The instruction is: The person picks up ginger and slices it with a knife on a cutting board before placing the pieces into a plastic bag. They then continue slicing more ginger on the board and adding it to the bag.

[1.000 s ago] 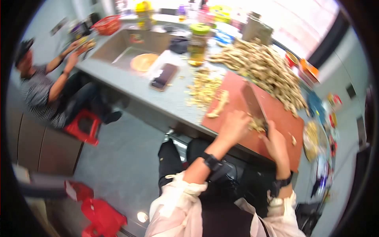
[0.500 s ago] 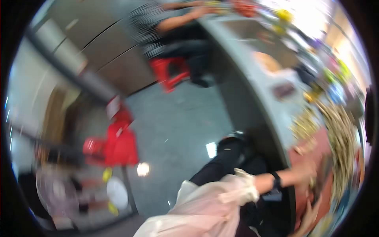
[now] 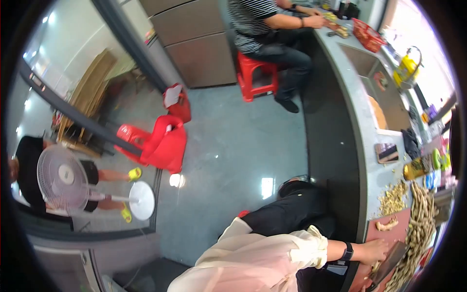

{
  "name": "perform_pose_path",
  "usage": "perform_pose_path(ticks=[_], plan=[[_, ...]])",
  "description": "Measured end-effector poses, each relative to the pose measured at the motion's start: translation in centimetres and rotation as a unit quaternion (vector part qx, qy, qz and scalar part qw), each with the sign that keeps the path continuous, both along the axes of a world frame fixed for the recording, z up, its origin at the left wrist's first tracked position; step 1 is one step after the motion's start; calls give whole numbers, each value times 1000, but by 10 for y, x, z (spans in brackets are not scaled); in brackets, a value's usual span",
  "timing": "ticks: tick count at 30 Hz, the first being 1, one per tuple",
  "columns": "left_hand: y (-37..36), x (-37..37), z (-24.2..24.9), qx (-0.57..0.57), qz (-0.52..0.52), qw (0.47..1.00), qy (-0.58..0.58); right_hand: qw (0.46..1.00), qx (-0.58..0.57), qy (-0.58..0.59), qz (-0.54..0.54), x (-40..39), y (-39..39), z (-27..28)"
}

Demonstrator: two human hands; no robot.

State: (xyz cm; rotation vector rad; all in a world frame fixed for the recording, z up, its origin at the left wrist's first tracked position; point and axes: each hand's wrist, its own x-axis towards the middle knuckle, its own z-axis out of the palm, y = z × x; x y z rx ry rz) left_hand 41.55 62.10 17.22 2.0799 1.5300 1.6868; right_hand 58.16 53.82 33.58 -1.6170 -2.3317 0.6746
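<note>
My left hand (image 3: 373, 250), wearing a black wristband, presses down on the reddish cutting board (image 3: 391, 217) with its fingers bent. A small pale piece of ginger-like root (image 3: 376, 265) shows at the fingertips, right beside the blade. A cleaver (image 3: 392, 262) with a dark handle lies slanted across the board, close to those fingers. Only a sliver of my right hand (image 3: 364, 288) shows at the bottom edge, at the cleaver's handle. Another knobby root (image 3: 387, 224) rests farther up the board. Beyond it is a heap of chopped yellowish pieces (image 3: 393, 198).
Long brown roots (image 3: 419, 219) are piled beside the board. A phone (image 3: 386, 153), a jar (image 3: 418, 168) and a sink (image 3: 355, 56) line the counter. A person in stripes (image 3: 253, 22) works at its far end. Red stools (image 3: 168, 143) and a fan (image 3: 63, 175) stand left.
The view has swung and sharpened, so the counter and far person sit farther right. My left hand stays at the board by the cleaver; less of my right hand shows.
</note>
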Motion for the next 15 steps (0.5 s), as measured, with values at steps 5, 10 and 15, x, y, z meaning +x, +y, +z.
perform_pose_path(ticks=[5, 10, 15], plan=[[-21, -19, 19, -41, -44, 998, -6, 999, 37, 2, -31, -1, -8, -12], [-21, -27, 18, 60, 1, 998, 1, 992, 72, 83, -66, 18, 5, -43], [-43, -52, 56, -38, -60, 995, 64, 997, 23, 15, -69, -10, -9, -5]])
